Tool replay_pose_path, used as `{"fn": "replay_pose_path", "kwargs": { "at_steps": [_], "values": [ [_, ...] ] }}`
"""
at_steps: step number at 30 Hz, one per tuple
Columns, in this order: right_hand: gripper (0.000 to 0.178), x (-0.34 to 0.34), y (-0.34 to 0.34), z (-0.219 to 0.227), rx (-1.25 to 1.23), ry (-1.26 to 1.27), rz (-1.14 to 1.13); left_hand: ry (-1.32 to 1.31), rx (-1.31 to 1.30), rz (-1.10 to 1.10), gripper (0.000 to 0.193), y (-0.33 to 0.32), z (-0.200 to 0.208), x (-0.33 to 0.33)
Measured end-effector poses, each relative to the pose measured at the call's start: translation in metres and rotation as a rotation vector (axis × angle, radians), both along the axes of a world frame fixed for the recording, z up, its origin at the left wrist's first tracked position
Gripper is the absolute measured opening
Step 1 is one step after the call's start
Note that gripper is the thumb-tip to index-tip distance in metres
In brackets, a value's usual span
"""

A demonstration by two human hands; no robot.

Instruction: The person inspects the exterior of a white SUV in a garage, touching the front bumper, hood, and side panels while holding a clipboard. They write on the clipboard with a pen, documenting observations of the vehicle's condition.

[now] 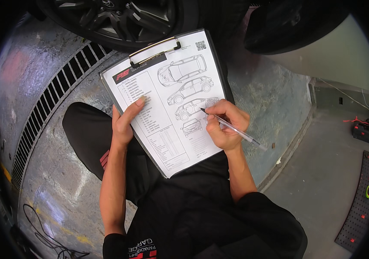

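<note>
A black clipboard with a metal clip rests tilted over my lap. Clipped to it is a white printed form with a list, a small table and several car outline drawings. My left hand grips the board's left edge, thumb on top of the paper and the other fingers hidden underneath. In my right hand is a clear-barrelled pen, pinched between thumb and fingers. The pen's dark tip is at the side-view car drawing in the middle; whether it touches the paper I cannot tell.
Just beyond the clipboard stands a car wheel with dark spokes. A slotted floor drain curves along the left. Black cable lies on the floor at lower left. On the right are a perforated tool board and a black-and-red device.
</note>
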State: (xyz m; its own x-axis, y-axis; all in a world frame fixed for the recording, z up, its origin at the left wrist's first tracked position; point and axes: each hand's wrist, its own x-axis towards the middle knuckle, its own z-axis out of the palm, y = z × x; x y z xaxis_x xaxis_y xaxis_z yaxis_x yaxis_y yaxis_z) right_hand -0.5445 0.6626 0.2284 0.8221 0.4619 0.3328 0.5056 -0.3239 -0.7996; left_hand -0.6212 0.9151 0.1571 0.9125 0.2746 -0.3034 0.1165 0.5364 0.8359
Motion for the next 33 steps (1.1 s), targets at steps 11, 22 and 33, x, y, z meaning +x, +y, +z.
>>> {"fn": "replay_pose_path", "kwargs": {
  "at_steps": [11,22,33],
  "values": [
    [0.012,0.001,0.007,-0.005,-0.048,-0.2,0.012,0.013,0.025,0.025,0.037,-0.003,0.004,0.002],
    [0.011,-0.002,0.007,-0.002,-0.042,-0.121,-0.079,0.012,0.009,0.032,0.039,-0.005,0.003,0.003],
    [0.014,0.0,0.007,-0.008,-0.024,-0.165,-0.041,0.005,0.007,-0.007,0.036,-0.001,0.0,0.001]
  ]
}}
